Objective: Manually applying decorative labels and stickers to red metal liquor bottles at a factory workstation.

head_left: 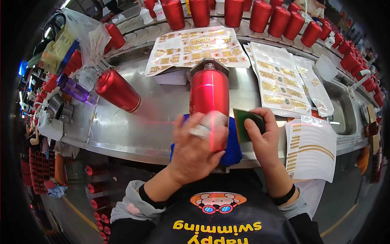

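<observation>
A glossy red bottle (209, 91) lies on its side in front of me, its clear neck against a dark angular holder (194, 72). A bright red light line runs along it. My left hand (197, 140) is over the bottle's near end, its fingers smeared by motion; a whitish patch shows beside them, which I cannot make out. Just right of the bottle, my right hand (264, 132) is closed on a flat green scraper (241, 125), thumb on its face. A blue cloth (233, 148) lies beneath the bottle's near end.
Printed gold decal sheets (199, 46) lie beyond the bottle, with stacked sheets (280, 81) and a striped sheet (313, 148) to the right. Another red bottle (118, 90) leans at left near a purple bottle (73, 88). Red bottles line the curved conveyor (150, 33). A sink (343, 107) is far right.
</observation>
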Demonstrator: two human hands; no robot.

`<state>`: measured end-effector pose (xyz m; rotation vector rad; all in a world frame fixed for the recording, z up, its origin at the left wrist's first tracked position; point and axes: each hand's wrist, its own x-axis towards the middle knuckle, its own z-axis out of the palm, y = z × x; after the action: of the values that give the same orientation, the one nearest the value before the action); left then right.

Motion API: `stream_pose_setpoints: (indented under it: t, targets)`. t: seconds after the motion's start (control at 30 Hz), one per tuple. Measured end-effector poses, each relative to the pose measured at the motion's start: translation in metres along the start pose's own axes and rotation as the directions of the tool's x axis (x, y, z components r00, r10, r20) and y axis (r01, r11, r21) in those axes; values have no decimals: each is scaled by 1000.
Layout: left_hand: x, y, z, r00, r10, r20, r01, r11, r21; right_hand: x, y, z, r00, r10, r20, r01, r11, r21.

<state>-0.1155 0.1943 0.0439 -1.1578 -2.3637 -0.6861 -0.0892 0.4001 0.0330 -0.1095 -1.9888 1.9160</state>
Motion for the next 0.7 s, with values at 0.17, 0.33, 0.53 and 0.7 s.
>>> stream_pose_setpoints:
  t: [0.17,0.33,0.53,0.7]
  targets:
    - [-8,-17,3,940,-312,-140,285,941,-180,8,-39,7,641,-488,592,680,719,-144]
    - [-11,-23,-4,981,-152,-117,157,987,38,36,-50,16,942,-317,112,333,830,-447]
    - [-14,-28,1,928,-365,-70,343,914,-218,32,-50,16,884,-66,462,224,928,-297]
    - [-18,-28,2,961,-228,-159,222,973,-54,18,-48,27,531,-651,542,846,441,-300]
